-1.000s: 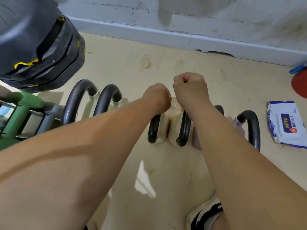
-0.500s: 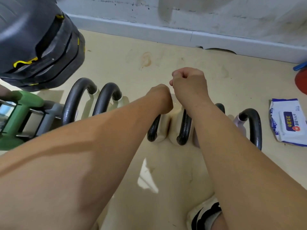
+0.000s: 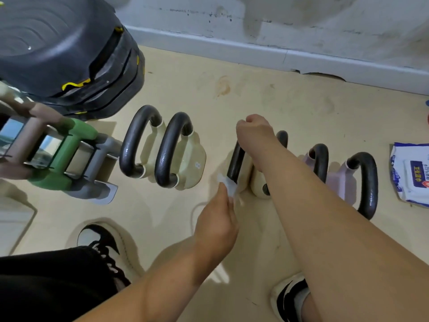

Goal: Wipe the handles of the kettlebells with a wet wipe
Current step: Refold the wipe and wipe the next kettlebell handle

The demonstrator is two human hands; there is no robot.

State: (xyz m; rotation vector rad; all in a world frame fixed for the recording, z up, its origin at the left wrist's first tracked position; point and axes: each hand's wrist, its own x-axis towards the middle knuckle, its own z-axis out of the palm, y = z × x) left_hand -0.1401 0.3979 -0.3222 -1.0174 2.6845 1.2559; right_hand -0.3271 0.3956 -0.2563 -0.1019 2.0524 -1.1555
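On a beige floor, a cream kettlebell's smooth dark arched handle stands upright, its arch running away from the viewer; the left hand pinches a crumpled white wet wipe against its near foot, while the right hand curls round its top, hiding that part.

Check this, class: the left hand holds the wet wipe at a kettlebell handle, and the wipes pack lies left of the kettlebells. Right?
Not quite: the head view shows the wipes pack right of the kettlebells, not left. The left hand does hold the wet wipe at a kettlebell handle.
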